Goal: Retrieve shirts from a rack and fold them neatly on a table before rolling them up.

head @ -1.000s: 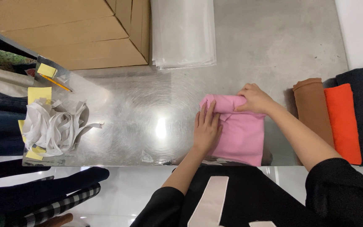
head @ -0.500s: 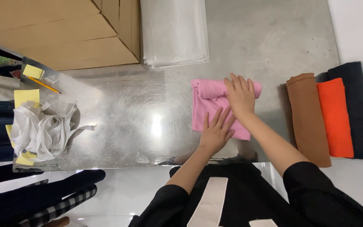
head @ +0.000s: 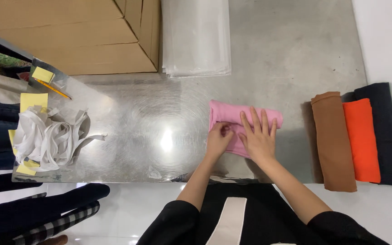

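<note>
Both hands are now drawn in close together on the pink cloth (head: pixel 243 124), where half a second ago the right one was stretched further up over its far edge and the left lay lower. Folded smaller than before, the cloth is pressed down as a compact bundle near the middle of the steel table (head: pixel 128 131).

Flat on top lies the right hand (head: pixel 258 138), fingers spread and released, so that the folded layers are likely being kept from springing open. At the left edge of the bundle the left hand (head: pixel 218 138) is set, fingers curled onto the cloth's edge, seemingly pinching or tucking a fold; whether fabric is actually gripped cannot be told.

To the right, well apart, three finished pieces are laid side by side: a brown cloth (head: pixel 334 140), an orange cloth (head: pixel 361 140) and a dark cloth (head: pixel 386 134), overlapped like a row of done work kept out of the way. Clear bags (head: pixel 196 38) are stacked at the table's far edge, beside cardboard boxes (head: pixel 69 36). White strips (head: pixel 51 136) are heaped at the left end among yellow notes (head: pixel 33 100), with a pencil (head: pixel 53 89) nearby.
</note>
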